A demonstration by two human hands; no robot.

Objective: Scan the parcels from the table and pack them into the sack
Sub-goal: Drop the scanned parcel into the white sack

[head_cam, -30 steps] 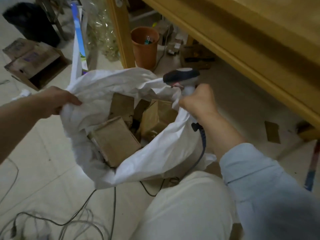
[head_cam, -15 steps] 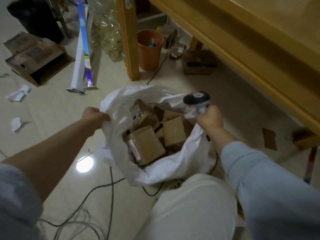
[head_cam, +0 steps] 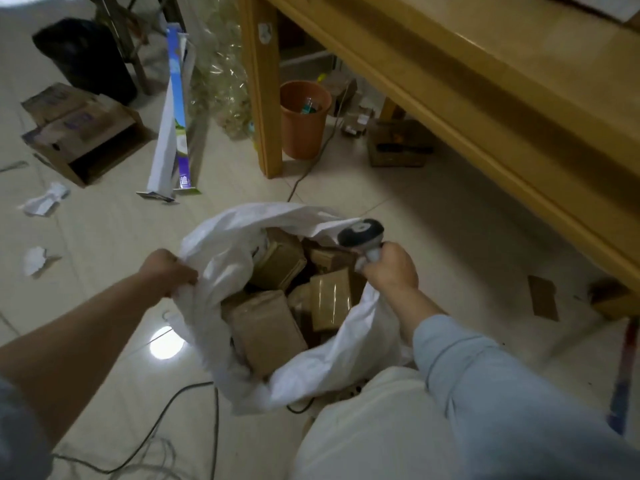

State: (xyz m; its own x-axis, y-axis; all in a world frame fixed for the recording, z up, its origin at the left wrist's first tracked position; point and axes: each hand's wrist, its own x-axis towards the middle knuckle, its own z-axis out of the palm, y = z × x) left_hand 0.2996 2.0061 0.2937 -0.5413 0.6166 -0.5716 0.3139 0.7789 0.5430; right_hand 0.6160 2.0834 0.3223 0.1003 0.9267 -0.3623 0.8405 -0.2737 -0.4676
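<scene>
Parcels [head_cam: 266, 327], about five brown boxes, fill one white sack [head_cam: 322, 362] on the floor at frame centre. Left hand [head_cam: 169, 271] grips the sack's left rim. Right hand [head_cam: 391, 268] clutches one scanner [head_cam: 360, 232] together with the right rim. One table [head_cam: 485, 81] spans the upper right.

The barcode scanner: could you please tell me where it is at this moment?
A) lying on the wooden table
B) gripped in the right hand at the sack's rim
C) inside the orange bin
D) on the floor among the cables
B: the right hand grips the scanner by its handle at the rim of the white sack, its dark head sticking up above the fist.
</scene>
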